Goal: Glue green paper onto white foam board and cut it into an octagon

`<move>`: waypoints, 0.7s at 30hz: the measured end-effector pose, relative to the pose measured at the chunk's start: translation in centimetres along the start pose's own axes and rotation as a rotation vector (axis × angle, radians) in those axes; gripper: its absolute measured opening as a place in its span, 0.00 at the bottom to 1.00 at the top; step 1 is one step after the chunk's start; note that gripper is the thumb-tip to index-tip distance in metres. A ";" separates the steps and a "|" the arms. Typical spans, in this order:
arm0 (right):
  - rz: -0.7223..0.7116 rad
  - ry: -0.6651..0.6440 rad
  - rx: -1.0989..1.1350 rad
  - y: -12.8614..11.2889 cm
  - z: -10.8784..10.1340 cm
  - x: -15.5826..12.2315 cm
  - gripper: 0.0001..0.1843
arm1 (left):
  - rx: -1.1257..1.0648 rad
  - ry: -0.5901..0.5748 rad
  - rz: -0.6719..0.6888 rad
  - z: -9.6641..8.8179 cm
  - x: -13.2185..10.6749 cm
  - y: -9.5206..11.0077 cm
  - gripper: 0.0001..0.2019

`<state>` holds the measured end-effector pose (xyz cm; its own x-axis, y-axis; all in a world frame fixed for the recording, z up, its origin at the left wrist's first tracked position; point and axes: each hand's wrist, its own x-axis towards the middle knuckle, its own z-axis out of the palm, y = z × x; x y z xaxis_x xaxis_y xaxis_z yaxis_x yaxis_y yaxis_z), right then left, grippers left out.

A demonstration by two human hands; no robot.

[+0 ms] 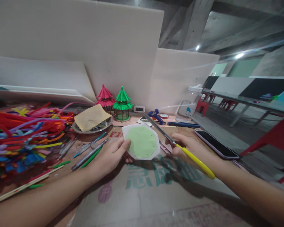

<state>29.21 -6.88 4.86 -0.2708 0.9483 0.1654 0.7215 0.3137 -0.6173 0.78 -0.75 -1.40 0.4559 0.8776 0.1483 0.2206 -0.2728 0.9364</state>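
My left hand [117,149] pinches the left edge of a pale green piece [142,142] with a white, many-sided border. The thumb lies on its front face, and the fingers are partly hidden behind it. In my right hand [186,145] is a pair of scissors with yellow handles [195,161], held near the pivot. Their metal blades [157,126] point up and to the left, by the top right side of the green piece. Below the blades, a slim pinkish object [165,148] shows beside my right fingers; I cannot make out what it is.
Colourful pipe cleaners [26,135] pile up at left, near pens [88,159] and a dish [92,129]. Behind stand red [105,97] and green [122,102] pagoda models, a blue glue gun [156,116] and a water bottle [187,105]. A phone [216,144] lies at right.
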 end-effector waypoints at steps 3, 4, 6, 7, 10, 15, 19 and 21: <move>0.008 0.094 -0.083 1.9 -1.3 0.9 0.14 | -0.102 0.089 -0.018 0.1 0.3 0.4 0.21; 0.026 0.116 -0.116 2.8 -1.8 1.3 0.15 | -0.144 0.133 -0.021 0.1 0.4 0.6 0.21; 0.070 0.118 -0.181 4.8 -2.7 2.1 0.18 | -0.204 0.212 -0.016 0.2 0.6 0.9 0.22; 0.097 0.105 -0.231 5.8 -2.9 2.4 0.20 | -0.217 0.235 -0.007 0.2 0.8 1.0 0.23; 0.125 0.073 -0.370 8.8 -3.0 3.2 0.25 | -0.223 0.240 0.002 0.3 0.9 1.3 0.25; 0.072 0.073 -0.451 11.0 -2.3 3.6 0.18 | -0.183 0.228 -0.017 0.4 1.0 1.5 0.27; -0.051 0.110 -0.465 7.3 -0.9 2.5 0.18 | -0.077 0.216 -0.052 0.2 1.0 1.9 0.24; -0.165 0.045 -0.416 4.5 0.5 1.8 0.18 | 0.004 0.216 -0.067 0.1 0.9 2.1 0.21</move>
<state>31.65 -3.83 2.04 -0.3824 0.8824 0.2742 0.8685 0.4446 -0.2194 1.73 -0.57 0.65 0.2449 0.9577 0.1508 0.2480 -0.2123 0.9452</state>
